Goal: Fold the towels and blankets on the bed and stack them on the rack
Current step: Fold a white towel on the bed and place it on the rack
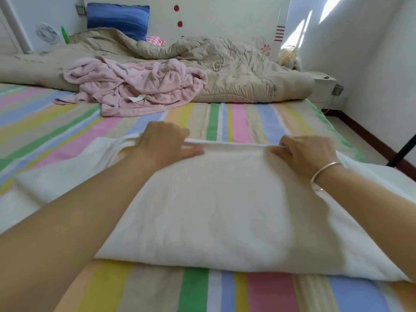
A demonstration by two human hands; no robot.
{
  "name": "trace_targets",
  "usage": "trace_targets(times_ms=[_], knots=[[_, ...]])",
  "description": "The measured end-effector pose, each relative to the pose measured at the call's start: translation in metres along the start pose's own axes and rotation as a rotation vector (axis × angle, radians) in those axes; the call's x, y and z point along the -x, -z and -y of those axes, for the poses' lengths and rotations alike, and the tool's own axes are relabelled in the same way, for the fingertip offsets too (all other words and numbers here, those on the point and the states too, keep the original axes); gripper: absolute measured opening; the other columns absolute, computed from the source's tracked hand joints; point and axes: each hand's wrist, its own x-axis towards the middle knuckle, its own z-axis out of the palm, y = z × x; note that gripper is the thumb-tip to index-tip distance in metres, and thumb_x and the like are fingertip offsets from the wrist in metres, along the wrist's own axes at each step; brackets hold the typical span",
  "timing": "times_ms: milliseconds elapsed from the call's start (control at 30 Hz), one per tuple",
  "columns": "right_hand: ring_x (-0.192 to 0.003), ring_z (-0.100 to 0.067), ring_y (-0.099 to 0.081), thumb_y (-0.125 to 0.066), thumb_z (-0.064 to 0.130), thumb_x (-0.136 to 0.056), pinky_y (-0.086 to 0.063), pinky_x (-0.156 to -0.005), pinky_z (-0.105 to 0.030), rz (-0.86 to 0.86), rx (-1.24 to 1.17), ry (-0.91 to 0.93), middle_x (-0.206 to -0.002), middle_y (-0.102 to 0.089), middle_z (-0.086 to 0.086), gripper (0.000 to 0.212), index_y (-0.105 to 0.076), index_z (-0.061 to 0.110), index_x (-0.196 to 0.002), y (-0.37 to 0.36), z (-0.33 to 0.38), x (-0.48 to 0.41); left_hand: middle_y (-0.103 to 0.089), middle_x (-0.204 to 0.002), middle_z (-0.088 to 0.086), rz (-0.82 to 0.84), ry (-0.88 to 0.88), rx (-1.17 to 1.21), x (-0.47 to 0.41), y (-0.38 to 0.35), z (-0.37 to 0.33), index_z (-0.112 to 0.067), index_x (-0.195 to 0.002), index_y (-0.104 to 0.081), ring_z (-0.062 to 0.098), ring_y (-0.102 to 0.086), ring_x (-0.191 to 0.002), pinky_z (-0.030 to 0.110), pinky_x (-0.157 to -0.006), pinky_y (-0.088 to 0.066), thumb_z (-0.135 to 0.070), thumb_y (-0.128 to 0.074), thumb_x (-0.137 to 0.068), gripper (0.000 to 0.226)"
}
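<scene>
Beyond your fingers lies the pink blanket [135, 86]; your left hand [164, 143] and right hand [306, 154] both pinch the far edge of the white towel [213, 210].

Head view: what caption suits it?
On the bed, left hand and right hand pinch the towel at its far edge; pink blanket crumpled beyond.

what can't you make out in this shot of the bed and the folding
Head view, the only one.
Dark pole: cut off by the right edge, so I cannot tell whether it belongs to the rack.
Fingertips of the left hand and right hand: mostly hidden, curled round the far edge of the white blanket.
Tag on the pink blanket: too small to read.
</scene>
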Motion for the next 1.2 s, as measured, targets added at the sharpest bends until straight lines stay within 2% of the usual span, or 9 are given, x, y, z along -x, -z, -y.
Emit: trace_targets(times_ms=[233, 367, 467, 667, 767, 833, 967, 1100, 1200], knots=[[-0.092, -0.027, -0.06, -0.031, 0.059, -0.096, -0.04, -0.071, -0.034, 0.409, -0.235, -0.144, -0.1, -0.065, -0.003, 0.033, -0.046, 0.029, -0.094, -0.053, 0.02, 0.019, -0.066, -0.087, 0.002, 0.283, 0.047, 0.142, 0.025, -0.063, -0.017, -0.023, -0.095, -0.051, 0.024, -0.062, -0.081, 0.034, -0.063, -0.04, -0.076, -0.033, -0.086, 0.057], [-0.107, -0.029, -0.053, -0.043, 0.032, -0.097, -0.039, -0.084, -0.039, 0.234, -0.09, -0.113, -0.114, -0.06, -0.005, 0.022, -0.054, 0.021, -0.113, -0.049, 0.035, 0.025, -0.065, -0.098, -0.001, 0.201, 0.08, 0.236, 0.035, -0.053, -0.016, -0.022, -0.109, -0.055, 0.024, -0.061, -0.089, 0.035, -0.068, -0.043, -0.063, -0.045, -0.091, 0.047], [-0.101, -0.036, -0.057, -0.061, 0.003, -0.074, -0.044, -0.082, -0.043, 0.023, -0.24, -0.088, -0.109, -0.063, -0.01, 0.04, -0.064, 0.015, -0.112, -0.032, 0.074, 0.032, -0.063, -0.113, 0.004, 0.079, 0.056, 0.296, 0.054, -0.042, -0.006, -0.017, -0.125, -0.057, 0.028, -0.059, -0.102, 0.038, -0.085, -0.044, -0.037, -0.062, -0.089, 0.042], [-0.102, -0.029, -0.065, -0.043, 0.031, -0.08, -0.05, -0.089, -0.042, -0.1, -0.554, 0.078, -0.106, -0.069, -0.001, 0.033, -0.071, 0.023, -0.095, 0.026, 0.208, 0.055, -0.056, -0.133, 0.004, 0.11, 0.116, 0.205, 0.118, -0.001, 0.044, -0.017, -0.137, -0.05, 0.026, -0.054, -0.12, 0.047, -0.113, -0.03, -0.031, -0.061, -0.066, 0.074], [-0.099, -0.025, -0.066, -0.04, 0.036, -0.079, -0.052, -0.088, -0.04, -0.058, -0.596, 0.182, -0.104, -0.069, 0.004, 0.035, -0.07, 0.025, -0.092, 0.041, 0.268, 0.056, -0.031, -0.155, -0.005, 0.343, 0.169, 0.169, 0.147, 0.03, 0.081, -0.03, -0.152, -0.025, 0.017, -0.034, -0.14, 0.041, -0.119, -0.013, -0.045, -0.045, -0.065, 0.09], [-0.099, -0.025, -0.065, -0.037, 0.036, -0.08, -0.051, -0.089, -0.037, 0.007, -0.636, 0.199, -0.104, -0.068, 0.004, 0.038, -0.069, 0.024, -0.096, 0.048, 0.293, 0.05, -0.027, -0.156, -0.012, 0.497, 0.231, 0.218, 0.158, 0.042, 0.105, -0.038, -0.152, -0.013, 0.014, -0.033, -0.14, 0.036, -0.114, -0.024, -0.049, -0.04, -0.064, 0.093], [-0.127, -0.025, -0.044, -0.015, 0.044, -0.077, -0.034, -0.104, -0.036, 0.199, -0.733, 0.195, -0.132, -0.054, 0.001, 0.068, -0.057, 0.025, -0.127, 0.063, 0.322, 0.027, -0.05, -0.139, -0.018, 0.488, 0.357, 0.437, 0.178, 0.036, 0.154, -0.043, -0.14, -0.036, 0.017, -0.054, -0.121, 0.034, -0.092, -0.046, -0.043, -0.057, -0.069, 0.075], [-0.147, -0.025, -0.005, -0.027, 0.04, -0.088, -0.019, -0.116, -0.043, 0.303, -0.639, 0.163, -0.158, -0.014, -0.001, 0.062, -0.024, 0.03, -0.149, 0.062, 0.337, 0.003, -0.061, -0.071, -0.009, 0.241, 0.598, 0.66, 0.168, 0.001, 0.176, -0.025, -0.076, -0.057, 0.02, -0.056, -0.072, 0.035, -0.063, -0.043, -0.035, -0.07, -0.078, 0.016], [-0.148, -0.027, 0.01, -0.036, 0.034, -0.095, -0.007, -0.116, -0.053, 0.383, -0.522, 0.128, -0.161, 0.006, 0.002, 0.065, -0.007, 0.035, -0.152, 0.055, 0.344, -0.022, -0.041, -0.052, -0.006, 0.177, 0.768, 0.731, 0.156, -0.026, 0.179, -0.018, -0.057, -0.039, 0.025, -0.045, -0.061, 0.035, -0.054, -0.026, -0.039, -0.066, -0.088, 0.046]])
